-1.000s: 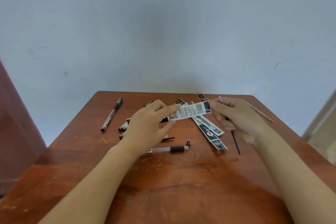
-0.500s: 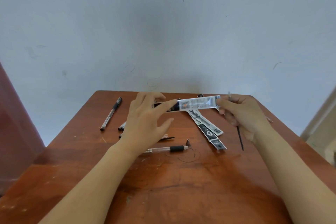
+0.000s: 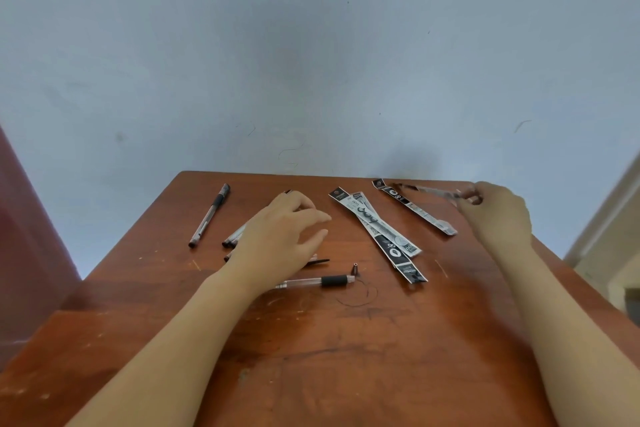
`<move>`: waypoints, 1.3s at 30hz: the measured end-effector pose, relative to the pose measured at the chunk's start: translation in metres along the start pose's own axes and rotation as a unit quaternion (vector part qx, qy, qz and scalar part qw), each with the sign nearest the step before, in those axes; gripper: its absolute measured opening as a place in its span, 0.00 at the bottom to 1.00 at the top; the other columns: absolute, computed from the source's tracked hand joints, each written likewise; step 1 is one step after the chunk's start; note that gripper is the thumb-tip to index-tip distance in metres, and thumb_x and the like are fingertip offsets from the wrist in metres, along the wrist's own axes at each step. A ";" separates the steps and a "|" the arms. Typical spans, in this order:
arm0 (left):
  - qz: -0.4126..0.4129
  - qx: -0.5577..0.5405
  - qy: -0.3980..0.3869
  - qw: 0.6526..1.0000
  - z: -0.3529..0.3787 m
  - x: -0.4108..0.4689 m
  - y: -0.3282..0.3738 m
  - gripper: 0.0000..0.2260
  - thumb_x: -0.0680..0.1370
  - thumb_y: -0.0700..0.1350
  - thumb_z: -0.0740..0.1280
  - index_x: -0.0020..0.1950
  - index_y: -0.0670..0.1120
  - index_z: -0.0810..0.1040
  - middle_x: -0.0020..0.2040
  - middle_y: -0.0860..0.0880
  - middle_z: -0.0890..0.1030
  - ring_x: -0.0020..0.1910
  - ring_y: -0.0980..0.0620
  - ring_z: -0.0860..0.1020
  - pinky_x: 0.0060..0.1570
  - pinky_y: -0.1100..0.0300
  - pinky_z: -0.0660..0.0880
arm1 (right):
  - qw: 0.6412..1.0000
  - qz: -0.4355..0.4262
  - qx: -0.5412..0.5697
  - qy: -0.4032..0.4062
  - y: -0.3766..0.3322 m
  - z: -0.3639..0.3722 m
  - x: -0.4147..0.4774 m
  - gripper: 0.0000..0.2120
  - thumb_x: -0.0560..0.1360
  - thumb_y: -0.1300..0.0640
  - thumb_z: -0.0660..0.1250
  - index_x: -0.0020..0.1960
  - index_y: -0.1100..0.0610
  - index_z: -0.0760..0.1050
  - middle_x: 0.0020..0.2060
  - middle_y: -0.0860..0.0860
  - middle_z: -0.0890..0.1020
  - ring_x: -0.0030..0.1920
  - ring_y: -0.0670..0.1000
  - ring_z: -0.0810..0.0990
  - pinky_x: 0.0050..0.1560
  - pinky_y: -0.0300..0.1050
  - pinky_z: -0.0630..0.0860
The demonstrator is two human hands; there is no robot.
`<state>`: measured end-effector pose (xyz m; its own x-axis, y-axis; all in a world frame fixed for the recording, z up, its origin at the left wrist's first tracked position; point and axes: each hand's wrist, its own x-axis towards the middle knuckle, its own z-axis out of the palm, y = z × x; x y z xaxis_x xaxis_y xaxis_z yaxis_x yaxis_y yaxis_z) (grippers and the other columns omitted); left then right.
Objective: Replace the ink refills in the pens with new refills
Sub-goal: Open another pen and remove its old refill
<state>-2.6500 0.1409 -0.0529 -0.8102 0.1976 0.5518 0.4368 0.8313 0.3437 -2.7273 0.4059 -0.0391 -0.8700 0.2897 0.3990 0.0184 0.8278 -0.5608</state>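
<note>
Left hand (image 3: 280,236) is low over a bunch of loose pens (image 3: 231,240), mid worktop (image 3: 346,357). Its grip is wide, fingers relaxed, nothing held afaict; can't tell if it touches the pens. Right hand (image 3: 495,215) is at the far-right corner, grip narrow, fingertips pinching the end of a thin stick. It's blurred but prob. a refill (image 3: 429,190), raised a bit and pointing left over the single pack (image 3: 417,210).

Open pen barrel (image 3: 313,281) lies just on the near side of the left hand. Its tip cone (image 3: 355,269) is off and stands beside the barrel's front end. A thin black piece (image 3: 320,260) pokes out from under the left hand, maybe an old refill, unclear. Stacked refill packs (image 3: 377,234) lie centre-right. A capped pen (image 3: 210,214) lies alone at far left.

Handling (my guess):
- Refill is v. light, a thin plastic tube that bends and rolls. Take it mid-shaft or at the back end, not the nib.
- Packs are flat slick film, hard to lift off the wood, so pinch one end.
- Cone is tiny and easy to knock away.

Edges & room: right hand sits right by the right edge near the far corner, so anything dropped there could go off. A wall stands behind the far edge. The near half of the worktop betw. the forearms is open for assembly.
</note>
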 end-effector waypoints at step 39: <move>-0.056 -0.128 -0.130 0.982 -0.013 0.000 0.017 0.05 0.75 0.47 0.64 0.42 0.56 0.70 0.36 0.56 0.76 0.38 0.50 0.77 0.37 0.61 0.72 | 0.779 0.036 0.595 -0.192 -0.058 -0.014 -0.039 0.16 0.79 0.56 0.56 0.37 0.61 0.74 0.19 0.49 0.75 0.19 0.45 0.66 0.23 0.35 0.63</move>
<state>-2.6371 0.1479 -0.0372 -0.9167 0.2663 0.2980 0.3960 0.7048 0.5886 -2.6876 0.3530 -0.0124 -0.9753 -0.0407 0.2172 -0.1972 -0.2827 -0.9387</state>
